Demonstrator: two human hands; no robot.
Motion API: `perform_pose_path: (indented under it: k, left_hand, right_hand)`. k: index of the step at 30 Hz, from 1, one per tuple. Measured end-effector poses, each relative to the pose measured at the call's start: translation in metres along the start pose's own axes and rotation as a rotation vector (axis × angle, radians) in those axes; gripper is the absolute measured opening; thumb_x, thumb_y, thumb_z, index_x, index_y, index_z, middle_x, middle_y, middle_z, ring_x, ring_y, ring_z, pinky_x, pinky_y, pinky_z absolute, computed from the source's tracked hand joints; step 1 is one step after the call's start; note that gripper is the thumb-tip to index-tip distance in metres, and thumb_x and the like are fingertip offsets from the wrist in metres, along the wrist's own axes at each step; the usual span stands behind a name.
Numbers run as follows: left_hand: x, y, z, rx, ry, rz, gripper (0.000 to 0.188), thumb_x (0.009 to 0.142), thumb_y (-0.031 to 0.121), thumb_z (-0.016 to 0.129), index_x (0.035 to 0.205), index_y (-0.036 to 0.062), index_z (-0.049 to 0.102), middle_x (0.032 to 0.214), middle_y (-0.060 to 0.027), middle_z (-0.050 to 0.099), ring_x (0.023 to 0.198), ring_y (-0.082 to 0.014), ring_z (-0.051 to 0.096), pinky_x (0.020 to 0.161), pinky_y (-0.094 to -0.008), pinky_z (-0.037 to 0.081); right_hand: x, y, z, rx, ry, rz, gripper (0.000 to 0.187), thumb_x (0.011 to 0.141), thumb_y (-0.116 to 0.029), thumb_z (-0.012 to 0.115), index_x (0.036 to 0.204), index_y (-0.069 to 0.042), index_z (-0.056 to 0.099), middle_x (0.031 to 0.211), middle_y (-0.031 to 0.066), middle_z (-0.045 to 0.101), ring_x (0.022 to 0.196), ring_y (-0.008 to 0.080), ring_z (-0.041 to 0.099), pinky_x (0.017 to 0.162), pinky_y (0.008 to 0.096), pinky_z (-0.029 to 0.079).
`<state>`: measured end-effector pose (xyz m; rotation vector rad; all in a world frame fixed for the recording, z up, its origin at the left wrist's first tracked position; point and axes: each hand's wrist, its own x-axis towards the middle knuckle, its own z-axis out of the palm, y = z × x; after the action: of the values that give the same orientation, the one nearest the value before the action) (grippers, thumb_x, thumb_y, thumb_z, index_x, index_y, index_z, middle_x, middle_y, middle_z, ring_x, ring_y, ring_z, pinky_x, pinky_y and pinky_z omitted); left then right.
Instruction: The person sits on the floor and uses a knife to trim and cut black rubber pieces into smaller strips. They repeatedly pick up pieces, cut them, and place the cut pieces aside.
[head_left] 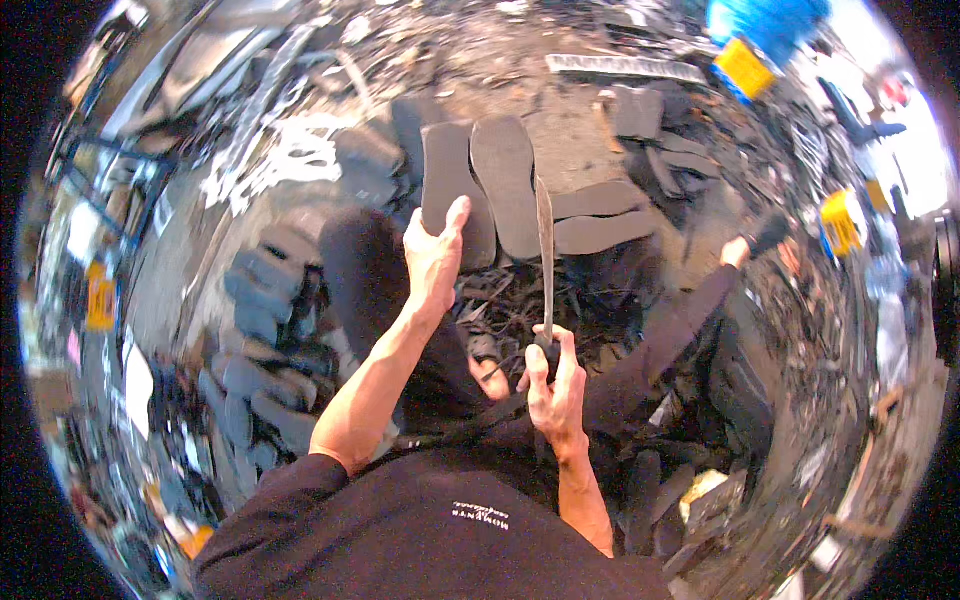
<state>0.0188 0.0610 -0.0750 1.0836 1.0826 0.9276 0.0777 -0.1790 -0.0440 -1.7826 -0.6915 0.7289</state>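
My left hand is closed on the near part of a dark grey sole-shaped foam slab, thumb on top. Right beside this slab lies a second grey shoe sole with a rounded far end, their edges meeting or nearly so. In my right hand is the dark handle of a long, narrow knife. Its blade points away from me and passes along the right edge of the second sole; whether it touches cannot be made out. Two more grey soles lie just right of the blade.
Thin dark offcuts lie between my legs. Stacked dark soles stand at my left, and more dark pieces lie far right. White scrap, a pale ridged strip and yellow boxes are farther out. My bare foot is near the offcuts.
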Motion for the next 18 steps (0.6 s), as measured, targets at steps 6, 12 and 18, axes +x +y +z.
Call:
perform_pose_path:
  k: [6,12,18]
  left_hand:
    - [-0.063,0.023,-0.028,-0.262,0.251,-0.12,0.069,0.089,0.028,0.091,0.137,0.0019,0.049,0.124,-0.0115,0.065,0.11,-0.019,0.063,0.099,-0.0358,0.052]
    - [-0.082,0.034,-0.02,-0.353,0.196,-0.173,0.078,0.092,0.025,0.087,0.15,0.0044,0.038,0.131,-0.0147,0.063,0.116,-0.0237,0.065,0.096,-0.0399,0.058]
    - [-0.095,0.047,-0.018,-0.312,0.161,-0.189,0.08,0.092,0.024,0.087,0.152,0.0037,0.038,0.135,-0.0149,0.063,0.119,-0.0236,0.064,0.101,-0.0385,0.056]
  right_hand:
    - [-0.022,-0.001,0.021,-0.25,-0.003,-0.259,0.036,0.106,-0.029,0.065,0.126,0.0,0.061,0.097,0.0264,0.073,0.087,0.0436,0.075,0.075,0.0474,0.059]
    - [-0.071,0.042,-0.006,-0.379,-0.005,-0.14,0.033,0.105,-0.028,0.065,0.121,0.001,0.064,0.087,0.0234,0.071,0.079,0.0436,0.073,0.073,0.046,0.057]
    - [-0.056,0.036,0.001,-0.33,-0.056,-0.084,0.025,0.105,-0.022,0.065,0.115,0.0,0.063,0.081,0.0194,0.069,0.075,0.0383,0.073,0.07,0.0434,0.055]
